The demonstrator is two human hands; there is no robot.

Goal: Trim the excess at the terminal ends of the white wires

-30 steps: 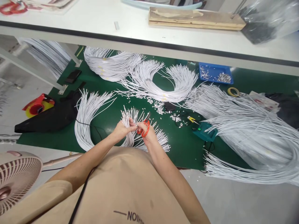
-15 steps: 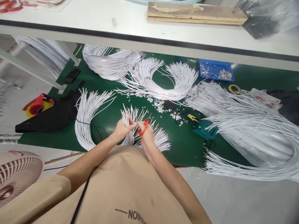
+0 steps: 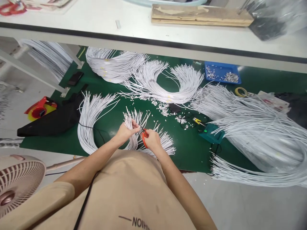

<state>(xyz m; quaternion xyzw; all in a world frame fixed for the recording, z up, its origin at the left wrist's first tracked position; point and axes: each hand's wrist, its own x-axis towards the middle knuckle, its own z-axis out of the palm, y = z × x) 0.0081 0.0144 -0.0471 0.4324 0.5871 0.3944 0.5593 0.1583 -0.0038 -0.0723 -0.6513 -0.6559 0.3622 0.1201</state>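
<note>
My left hand (image 3: pixel 124 132) is closed round a fanned bundle of white wires (image 3: pixel 134 118) over the green mat (image 3: pixel 187 150). My right hand (image 3: pixel 152 140) grips red-handled scissors (image 3: pixel 144 136), whose blades point left toward the wire ends held by the left fingers. More of the same bundle (image 3: pixel 165 142) spreads out on the mat to the right of my right hand. Small cut wire bits (image 3: pixel 163 108) lie scattered on the mat just beyond the hands.
Curved white wire bundles (image 3: pixel 165 83) cover the mat, with a large heap (image 3: pixel 263 127) at right. A blue tray (image 3: pixel 222 74) holds metal bits. Tape roll (image 3: pixel 240 92), teal device (image 3: pixel 212 134), yellow cutters (image 3: pixel 197 121), black bag (image 3: pixel 52 119), fan (image 3: pixel 16 182), white bench (image 3: pixel 144 28) with a wooden board (image 3: pixel 199 16).
The scissors have turned: their blades pointed up and right before, and now point left at the wire ends in my left hand. My right hand has dropped slightly.
</note>
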